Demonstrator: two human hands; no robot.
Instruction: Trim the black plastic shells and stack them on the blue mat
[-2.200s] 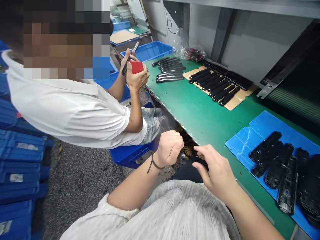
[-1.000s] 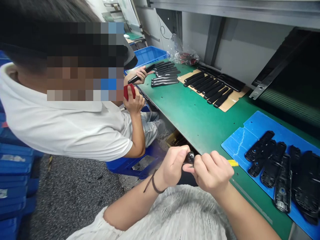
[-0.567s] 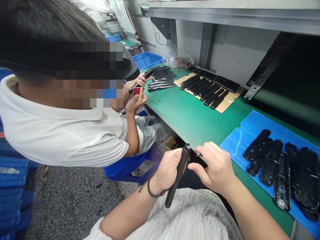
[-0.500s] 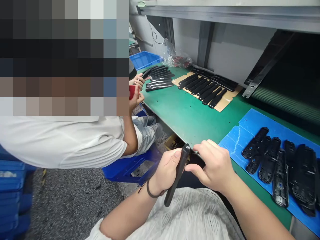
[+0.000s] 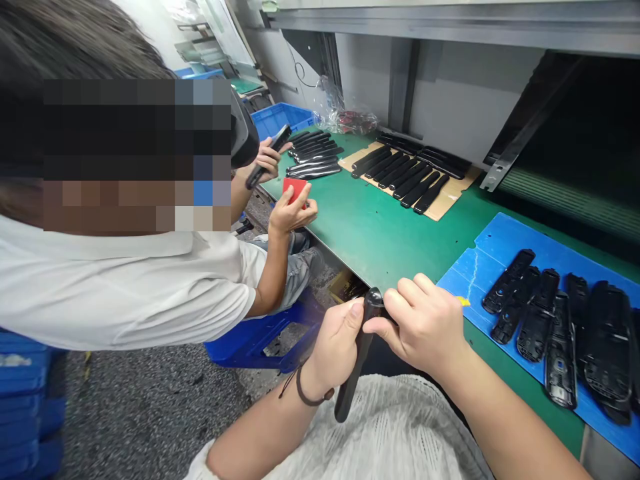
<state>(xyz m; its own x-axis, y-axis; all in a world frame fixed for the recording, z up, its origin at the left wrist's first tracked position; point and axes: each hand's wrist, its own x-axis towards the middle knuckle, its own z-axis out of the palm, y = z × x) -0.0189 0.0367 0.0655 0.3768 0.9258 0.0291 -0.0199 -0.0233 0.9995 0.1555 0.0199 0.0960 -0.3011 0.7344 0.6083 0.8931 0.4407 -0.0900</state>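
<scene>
My left hand (image 5: 336,340) is closed round a long, glossy black plastic casing (image 5: 354,380), which slants with its rounded upper end between my hands. My right hand (image 5: 425,323) is at that upper end, its fingers curled and its thumb against the casing. Behind the right hand pokes out the yellow end of a slim tool (image 5: 464,301); my fingers hide most of it, so its exact kind does not show. On the blue sheet (image 5: 460,267) to the right lie several black plastic shells (image 5: 537,317) with their inner sides up.
Several black casings (image 5: 423,193) lie in rows on cardboard (image 5: 443,210) on the green table (image 5: 345,230); more casings (image 5: 313,167) lie farther left. Beside me a co-worker in a white shirt (image 5: 150,293) holds a black casing (image 5: 267,157) and a red piece (image 5: 295,191). A blue stool (image 5: 240,343) stands below.
My right hand has moved left onto the upper end of the casing, and the yellow tool end now shows behind it. The co-worker's hands have come further into view, with a casing lifted.
</scene>
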